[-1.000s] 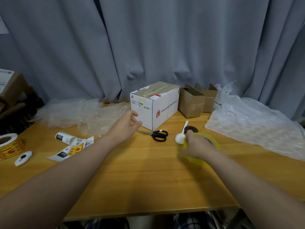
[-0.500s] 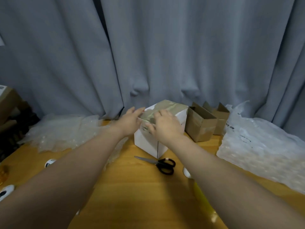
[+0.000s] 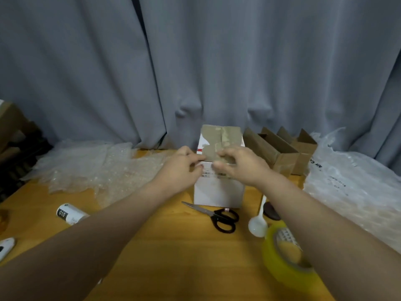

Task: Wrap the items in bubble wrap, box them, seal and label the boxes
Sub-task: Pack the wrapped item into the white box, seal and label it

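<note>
Centre of frame: white box (image 3: 219, 187) upright on wooden table (image 3: 173, 257), top covered with strips of brownish tape (image 3: 219, 137).

Left hand (image 3: 182, 168) at the box's near top edge, left side. Fingers curled against the front face, thumb up on the tape, pinching the edge.

Right hand (image 3: 240, 166) just beside it at the same edge. Fingers curled down onto the tape, thumb against the front face, likewise gripping the box rim. Hands nearly touching at the thumbs.

Just below the box: black-handled scissors (image 3: 219, 216), blades pointing left. To their right, a white spoon (image 3: 258, 222) and a dark disc (image 3: 272, 211), partly hidden by the right forearm.

Lower right: yellowish tape roll (image 3: 282, 263) lying near the table edge.

Right of the box: open brown cartons (image 3: 280, 153), then a sheet of air-cushion film (image 3: 351, 187).

Left of centre: crumpled bubble wrap (image 3: 93, 166). Below it, a small white roll marked "010" (image 3: 69, 213).

Behind everything: grey curtain (image 3: 195, 61).
</note>
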Tool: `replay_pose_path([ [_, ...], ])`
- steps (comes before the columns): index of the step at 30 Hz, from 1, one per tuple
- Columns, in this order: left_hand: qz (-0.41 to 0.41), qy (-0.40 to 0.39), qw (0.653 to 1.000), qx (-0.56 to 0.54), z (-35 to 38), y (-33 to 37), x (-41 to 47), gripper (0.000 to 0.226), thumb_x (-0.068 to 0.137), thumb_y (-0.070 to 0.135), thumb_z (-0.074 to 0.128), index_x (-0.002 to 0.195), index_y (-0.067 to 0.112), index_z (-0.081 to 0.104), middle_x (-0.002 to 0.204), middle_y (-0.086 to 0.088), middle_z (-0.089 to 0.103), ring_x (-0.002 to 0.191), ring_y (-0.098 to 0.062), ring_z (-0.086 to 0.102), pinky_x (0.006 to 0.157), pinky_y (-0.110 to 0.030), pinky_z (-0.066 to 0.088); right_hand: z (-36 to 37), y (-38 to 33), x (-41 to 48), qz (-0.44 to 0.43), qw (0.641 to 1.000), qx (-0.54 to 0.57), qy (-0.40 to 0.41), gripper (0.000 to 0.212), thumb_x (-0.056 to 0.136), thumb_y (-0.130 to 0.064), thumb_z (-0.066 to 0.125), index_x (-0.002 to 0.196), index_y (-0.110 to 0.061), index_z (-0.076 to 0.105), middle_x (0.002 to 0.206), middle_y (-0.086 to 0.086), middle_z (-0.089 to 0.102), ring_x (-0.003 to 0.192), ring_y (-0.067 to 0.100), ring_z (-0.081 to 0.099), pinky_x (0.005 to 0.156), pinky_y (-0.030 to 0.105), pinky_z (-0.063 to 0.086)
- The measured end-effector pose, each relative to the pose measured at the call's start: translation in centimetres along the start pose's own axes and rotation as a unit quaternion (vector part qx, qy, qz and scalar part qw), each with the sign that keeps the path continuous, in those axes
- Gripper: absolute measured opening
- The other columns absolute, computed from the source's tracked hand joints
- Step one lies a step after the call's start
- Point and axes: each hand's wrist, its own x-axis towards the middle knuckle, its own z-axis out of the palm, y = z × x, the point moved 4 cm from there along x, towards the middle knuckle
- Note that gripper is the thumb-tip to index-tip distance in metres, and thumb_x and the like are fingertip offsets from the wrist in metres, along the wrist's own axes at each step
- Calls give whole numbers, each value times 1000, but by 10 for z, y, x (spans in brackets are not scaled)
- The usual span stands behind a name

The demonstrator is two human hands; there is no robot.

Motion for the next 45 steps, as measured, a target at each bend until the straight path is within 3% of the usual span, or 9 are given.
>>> replay_pose_path([
  [5, 118, -27, 992, 29, 24, 54, -9, 29, 91, 15, 50, 114, 17, 66, 101, 2, 58, 94, -12, 51, 82, -21, 37, -12, 19, -8, 109, 989, 31, 98, 37, 94, -57, 32, 87, -29, 55, 98, -1, 66, 111, 26, 55, 110, 60, 20],
  [10, 22, 66, 993, -99, 7, 44, 24, 22, 87, -2, 45, 81, 9, 63, 81, 4, 58, 90, -22, 57, 75, -22, 42, -1, 7, -25, 107, 991, -60, 53, 69, 83, -78, 25, 124, -26, 45, 131, -2, 54, 136, 20, 36, 108, 65, -9],
  [15, 52, -153, 986, 44, 33, 27, 58, 39, 102, 33, 34, 134, 21, 52, 140, 3, 50, 131, -14, 42, 111, -31, 28, -8, 10, -22, 52, 997, -59, -13, 60, 80, -59, 48, 131, -28, 50, 135, -12, 51, 139, 14, 29, 108, 67, -9],
  [20, -39, -123, 979, 157, 18, -10, 78, 45, 101, 40, 31, 142, 24, 41, 151, 4, 33, 142, -23, 23, 114, -41, 14, -19, 26, -26, 14, 993, 100, -55, 56, 80, -32, 64, 135, -31, 53, 150, -15, 37, 145, 8, 17, 109, 58, -22],
  [23, -127, -59, 990, -28, 7, -33, 74, 44, 96, 36, 47, 137, 18, 48, 135, -9, 51, 105, -25, 57, 86, -36, 49, -20, 31, -21, 7, 991, 113, -77, 54, 80, -25, 66, 132, -34, 55, 150, -19, 35, 143, 4, 11, 111, 55, -17],
  [25, -191, -2, 969, -154, 4, -40, 64, 52, 93, 32, 56, 140, 14, 42, 114, -12, 61, 71, -19, 58, 65, -35, 52, -23, 31, -14, 32, 983, 171, -58, 50, 79, -11, 66, 127, -26, 62, 144, -14, 45, 136, 3, 24, 117, 43, 8],
  [29, -232, 78, 940, -239, 3, -41, 37, 43, 89, 28, 61, 126, 7, 54, 89, -12, 66, 63, -19, 62, 52, -28, 51, -24, 31, -6, 39, 980, 195, -29, 46, 81, 8, 56, 123, -10, 64, 134, 0, 55, 125, 7, 45, 101, 19, 35],
  [36, -243, 150, 918, -276, -2, -40, -3, 26, 93, 31, 55, 111, 15, 47, 86, -2, 59, 61, -12, 56, 48, -25, 45, -7, 20, -2, -15, 991, 116, 71, 34, 95, -54, 42, 109, -38, 69, 119, -16, 64, 114, 9, 53, 92, 37, 46],
  [45, -250, 29, 949, -191, -19, -31, -25, 54, 98, 53, 30, 129, 15, 52, 119, 0, 57, 100, -9, 55, 80, -21, 38, 18, -23, -4, -49, 978, -140, 144, 38, 99, -29, 32, 123, -23, 61, 129, -3, 60, 129, 17, 44, 116, 43, 1],
])
